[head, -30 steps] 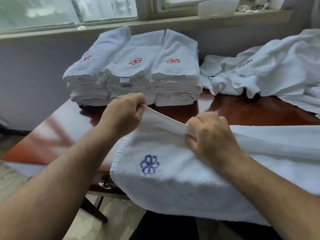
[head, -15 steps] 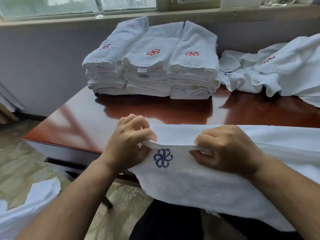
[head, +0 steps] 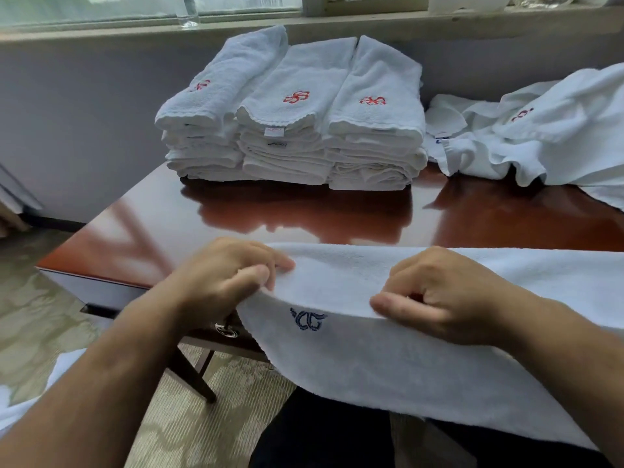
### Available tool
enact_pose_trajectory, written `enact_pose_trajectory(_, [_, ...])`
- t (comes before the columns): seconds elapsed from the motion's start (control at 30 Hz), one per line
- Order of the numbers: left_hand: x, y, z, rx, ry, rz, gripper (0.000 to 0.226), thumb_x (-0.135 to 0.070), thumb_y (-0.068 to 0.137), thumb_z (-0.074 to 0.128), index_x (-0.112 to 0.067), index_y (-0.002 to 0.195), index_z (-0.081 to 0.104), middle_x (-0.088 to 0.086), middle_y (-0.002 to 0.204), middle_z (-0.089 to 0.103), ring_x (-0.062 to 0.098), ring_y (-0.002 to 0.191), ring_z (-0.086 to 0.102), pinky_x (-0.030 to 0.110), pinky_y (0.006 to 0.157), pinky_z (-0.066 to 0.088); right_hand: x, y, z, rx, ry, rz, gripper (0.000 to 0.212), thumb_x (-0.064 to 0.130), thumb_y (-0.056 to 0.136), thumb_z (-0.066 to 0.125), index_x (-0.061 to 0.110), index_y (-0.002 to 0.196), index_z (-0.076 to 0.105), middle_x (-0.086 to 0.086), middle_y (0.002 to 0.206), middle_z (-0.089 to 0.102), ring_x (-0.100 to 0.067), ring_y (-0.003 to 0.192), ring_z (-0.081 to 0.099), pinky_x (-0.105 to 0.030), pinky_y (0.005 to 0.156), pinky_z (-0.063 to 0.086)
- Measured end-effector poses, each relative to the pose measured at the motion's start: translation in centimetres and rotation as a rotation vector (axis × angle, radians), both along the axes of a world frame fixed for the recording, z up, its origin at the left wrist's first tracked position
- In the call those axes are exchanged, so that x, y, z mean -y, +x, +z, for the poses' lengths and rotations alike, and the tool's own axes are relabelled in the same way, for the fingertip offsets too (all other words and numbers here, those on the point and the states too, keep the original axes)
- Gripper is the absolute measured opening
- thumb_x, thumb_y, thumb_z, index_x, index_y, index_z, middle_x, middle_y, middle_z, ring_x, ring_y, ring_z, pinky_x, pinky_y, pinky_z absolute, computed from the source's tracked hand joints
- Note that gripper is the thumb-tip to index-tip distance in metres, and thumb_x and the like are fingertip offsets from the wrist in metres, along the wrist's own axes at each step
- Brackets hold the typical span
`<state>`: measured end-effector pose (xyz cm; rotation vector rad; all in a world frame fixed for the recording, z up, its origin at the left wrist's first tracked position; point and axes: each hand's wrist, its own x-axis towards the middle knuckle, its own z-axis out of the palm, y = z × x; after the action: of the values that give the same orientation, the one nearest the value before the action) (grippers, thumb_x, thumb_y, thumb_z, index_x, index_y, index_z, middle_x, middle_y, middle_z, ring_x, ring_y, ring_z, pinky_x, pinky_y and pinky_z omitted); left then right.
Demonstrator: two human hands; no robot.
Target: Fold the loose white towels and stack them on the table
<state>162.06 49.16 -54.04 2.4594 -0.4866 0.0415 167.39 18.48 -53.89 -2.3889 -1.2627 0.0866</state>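
A white towel (head: 388,359) with a blue embroidered emblem lies across the near edge of the dark red table (head: 304,217) and hangs over it toward me. My left hand (head: 226,278) grips the towel's folded edge at its left corner. About a hand's width to the right, my right hand (head: 439,295) pinches the same fold, fingers curled. Three side-by-side stacks of folded white towels (head: 293,119) with red emblems stand at the table's far side. A heap of loose white towels (head: 540,130) lies at the back right.
A wall and window sill (head: 337,25) run right behind the stacks. The table's left edge drops to a patterned floor (head: 50,315). More white cloth (head: 30,400) lies on the floor at the lower left. A drawer pull (head: 226,331) shows under the table edge.
Both hands have drawn the towel's top fold down toward the near table edge, so the fold now half covers the blue emblem. The view has moved closer to the table.
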Motion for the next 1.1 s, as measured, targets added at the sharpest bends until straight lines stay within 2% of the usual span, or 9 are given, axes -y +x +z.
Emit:
enact_pose_trajectory(0.1, [0.9,0.4,1.5,-0.194,-0.094,0.125,0.05,-0.048,0.088,0.034,-0.022,0.074,0.075,-0.015,0.11,0.075,0.0,0.109,0.065,0.032,0.1,0.048,0.0,0.5,1.5,-0.191,-0.071,-0.219,0.061,0.063,0.092,0.047,0.01,0.069,0.067,0.001,0.062,0.067,-0.012,0.051,0.058,-0.036,0.06,0.05])
enact_pose_trajectory(0.17, [2.7,0.8,1.9,-0.088,0.119,0.283,0.036,-0.04,0.091,0.04,-0.031,0.096,0.075,-0.015,0.11,0.073,0.002,0.103,0.064,0.033,0.097,0.051,0.3,0.6,1.9,-0.037,-0.132,-0.427,0.044,0.052,0.094,0.057,0.014,0.074,0.068,0.001,0.061,0.063,-0.011,0.054,0.054,-0.035,0.057,0.045])
enact_pose_trajectory(0.23, [5.1,0.8,1.3,0.016,0.256,0.358,0.034,-0.037,0.099,0.044,-0.035,0.127,0.062,-0.012,0.133,0.061,0.008,0.12,0.054,0.034,0.106,0.044,1.0,0.1,1.7,0.137,-0.214,-0.654,0.036,0.055,0.094,0.052,0.026,0.093,0.072,0.006,0.088,0.069,-0.015,0.084,0.061,-0.033,0.07,0.048])
enact_pose_trajectory(0.33, [8.6,0.8,-0.8,-0.039,0.322,0.328,0.067,-0.06,0.099,0.025,-0.03,0.159,0.022,-0.002,0.167,0.016,0.015,0.153,0.011,0.036,0.124,0.01,3.6,0.0,0.2,0.138,-0.464,-0.955,0.072,0.072,0.087,0.029,0.02,0.126,0.061,-0.006,0.127,0.058,-0.033,0.116,0.052,-0.044,0.092,0.045])
enact_pose_trajectory(0.43, [10.3,1.2,-2.9,-0.156,0.439,0.314,0.087,-0.074,0.087,0.004,-0.029,0.161,-0.003,0.001,0.169,-0.012,0.019,0.154,-0.016,0.045,0.126,-0.005,7.5,1.3,-0.9,-0.094,-0.505,-1.208,0.101,0.084,0.08,0.017,0.014,0.15,0.038,-0.015,0.156,0.032,-0.041,0.141,0.03,-0.054,0.109,0.034])
enact_pose_trajectory(0.53, [10.0,2.1,-4.4,-0.106,0.51,0.264,0.09,-0.08,0.084,-0.001,-0.031,0.16,-0.01,-0.002,0.168,-0.018,0.015,0.153,-0.022,0.046,0.124,-0.01,9.5,2.0,-2.3,-0.174,-0.532,-1.251,0.109,0.088,0.08,0.014,0.014,0.16,0.014,-0.013,0.168,0.007,-0.041,0.152,0.009,-0.059,0.118,0.019])
enact_pose_trajectory(0.63, [8.9,4.2,-4.7,-0.097,0.511,0.234,0.095,-0.085,0.08,-0.002,-0.034,0.159,-0.01,-0.006,0.167,-0.018,0.01,0.151,-0.023,0.043,0.124,-0.012,9.5,2.7,-3.6,-0.141,-0.544,-1.243,0.11,0.088,0.08,0.01,0.013,0.161,0.006,-0.013,0.169,0.0,-0.041,0.153,0.001,-0.061,0.119,0.012])
enact_pose_trajectory(0.93, [6.5,11.4,-3.9,-0.056,0.505,0.215,0.1,-0.086,0.077,0.006,-0.032,0.161,0.005,-0.004,0.17,0.0,0.013,0.155,-0.008,0.044,0.126,-0.003,6.9,8.5,-3.9,-0.138,-0.475,-1.295,0.11,0.087,0.083,0.016,0.01,0.161,0.009,-0.016,0.169,0.0,-0.043,0.153,-0.002,-0.061,0.121,0.007])
enact_pose_trajectory(1.1, [7.3,11.0,-3.3,-0.06,0.541,0.229,0.083,-0.071,0.093,0.017,-0.027,0.162,0.005,-0.001,0.17,0.0,0.016,0.155,-0.008,0.045,0.125,-0.006,7.1,8.2,-3.2,-0.103,-0.35,-1.209,0.098,0.079,0.09,0.023,0.007,0.157,0.025,-0.015,0.167,0.013,-0.043,0.152,0.008,-0.058,0.121,0.014])
